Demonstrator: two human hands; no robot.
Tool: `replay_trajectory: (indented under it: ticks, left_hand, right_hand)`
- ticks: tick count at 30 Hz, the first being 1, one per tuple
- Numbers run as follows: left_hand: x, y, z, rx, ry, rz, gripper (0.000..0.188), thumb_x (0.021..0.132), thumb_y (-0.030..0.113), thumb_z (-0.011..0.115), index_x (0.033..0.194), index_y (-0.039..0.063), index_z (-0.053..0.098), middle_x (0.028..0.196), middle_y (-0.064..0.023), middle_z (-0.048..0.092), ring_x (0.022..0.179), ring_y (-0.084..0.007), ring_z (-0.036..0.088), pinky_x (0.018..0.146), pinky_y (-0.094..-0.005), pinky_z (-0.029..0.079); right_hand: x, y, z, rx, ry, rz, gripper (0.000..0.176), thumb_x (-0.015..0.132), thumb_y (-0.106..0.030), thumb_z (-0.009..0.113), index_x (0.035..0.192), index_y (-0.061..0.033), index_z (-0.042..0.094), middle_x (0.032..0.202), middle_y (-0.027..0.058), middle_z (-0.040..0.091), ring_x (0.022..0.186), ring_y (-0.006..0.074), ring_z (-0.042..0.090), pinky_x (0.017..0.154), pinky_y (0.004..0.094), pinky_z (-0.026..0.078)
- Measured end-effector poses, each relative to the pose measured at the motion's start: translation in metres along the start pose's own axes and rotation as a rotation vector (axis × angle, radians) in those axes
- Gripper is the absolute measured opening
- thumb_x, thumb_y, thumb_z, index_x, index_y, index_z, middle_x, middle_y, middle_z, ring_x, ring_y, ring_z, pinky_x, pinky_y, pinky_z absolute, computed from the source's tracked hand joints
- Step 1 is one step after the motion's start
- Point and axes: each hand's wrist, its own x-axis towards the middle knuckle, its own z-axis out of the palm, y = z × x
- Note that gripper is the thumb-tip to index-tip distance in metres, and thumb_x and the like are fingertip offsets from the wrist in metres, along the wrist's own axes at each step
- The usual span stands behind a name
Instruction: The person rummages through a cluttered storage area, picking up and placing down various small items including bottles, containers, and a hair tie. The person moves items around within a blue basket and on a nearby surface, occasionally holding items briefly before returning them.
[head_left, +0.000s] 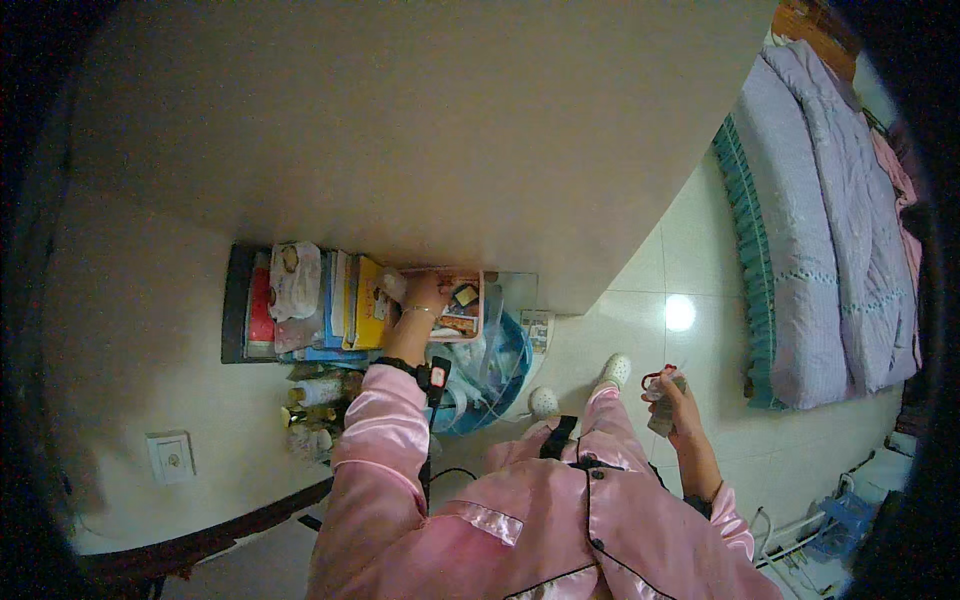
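Note:
My left hand (421, 295) reaches into a pink plastic basket (481, 304) against the wall, and its fingers are partly hidden. Small items lie in the basket beside that hand, among them a dark and yellow piece (466, 295) and an orange-brown packet (459, 324). A pale translucent object (391, 283) sits just left of the hand; whether they touch is unclear. Out over the floor, my right hand (681, 409) grips a small greyish flat object (661, 417). A red cord loop (651, 377) shows at the same fingers.
Yellow and blue folders and books (365, 304) stand left of the basket, a white tissue pack (294, 281) over them. Below are bottles (315, 392) and a blue bin with a clear liner (517, 375). A quilt-covered bed (817, 247) stands right; cables (787, 536) run lower right.

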Motion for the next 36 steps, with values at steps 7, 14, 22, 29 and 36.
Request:
replay_trajectory:
  ticks: [7, 14, 22, 29, 36]
  left_hand:
    - [0.003, 0.021, 0.008, 0.142, 0.044, -0.243, 0.051, 0.078, 0.035, 0.062, 0.120, 0.007, 0.052, 0.122, -0.0152, 0.054, 0.111, -0.0326, 0.052, 0.088, -0.0453, 0.046]
    - [-0.005, 0.005, -0.004, -0.262, 0.284, 0.099, 0.040, 0.079, 0.031, 0.064, 0.111, 0.008, 0.056, 0.115, -0.0200, 0.054, 0.099, -0.0359, 0.055, 0.085, -0.0428, 0.045]
    - [-0.023, 0.020, 0.017, -0.132, -0.063, 0.263, 0.039, 0.078, 0.033, 0.059, 0.111, 0.011, 0.058, 0.111, -0.0188, 0.059, 0.099, -0.0327, 0.057, 0.086, -0.0398, 0.046]
    - [-0.024, 0.036, 0.020, -0.074, -0.094, 0.294, 0.029, 0.074, 0.021, 0.059, 0.100, 0.006, 0.058, 0.099, -0.0187, 0.061, 0.089, -0.0375, 0.058, 0.077, -0.0439, 0.047]
    - [-0.032, 0.014, 0.003, -0.861, -0.119, 0.053, 0.024, 0.083, 0.023, 0.058, 0.096, 0.004, 0.058, 0.088, -0.0143, 0.063, 0.083, -0.0286, 0.061, 0.070, -0.0371, 0.050]
  right_hand:
    - [0.001, 0.001, 0.002, -0.011, 0.021, -0.002, 0.037, 0.085, -0.035, 0.062, 0.109, -0.0106, 0.049, 0.091, 0.0044, 0.058, 0.074, 0.0175, 0.062, 0.058, 0.0266, 0.047]
    - [0.002, 0.004, -0.003, 0.014, 0.012, 0.000, 0.031, 0.085, -0.032, 0.062, 0.107, -0.0128, 0.051, 0.090, 0.0033, 0.058, 0.073, 0.0179, 0.062, 0.057, 0.0276, 0.046]
    - [0.008, 0.002, 0.001, -0.001, -0.022, 0.015, 0.030, 0.085, -0.032, 0.062, 0.105, -0.0129, 0.050, 0.089, 0.0029, 0.058, 0.074, 0.0174, 0.062, 0.056, 0.0272, 0.046]
    - [0.010, 0.001, 0.002, -0.020, -0.021, 0.008, 0.032, 0.085, -0.031, 0.061, 0.109, -0.0127, 0.050, 0.090, 0.0041, 0.058, 0.075, 0.0183, 0.063, 0.057, 0.0268, 0.046]
    - [0.004, 0.000, 0.003, -0.018, -0.016, 0.002, 0.030, 0.085, -0.033, 0.062, 0.104, -0.0120, 0.050, 0.087, 0.0036, 0.058, 0.075, 0.0176, 0.062, 0.059, 0.0270, 0.046]
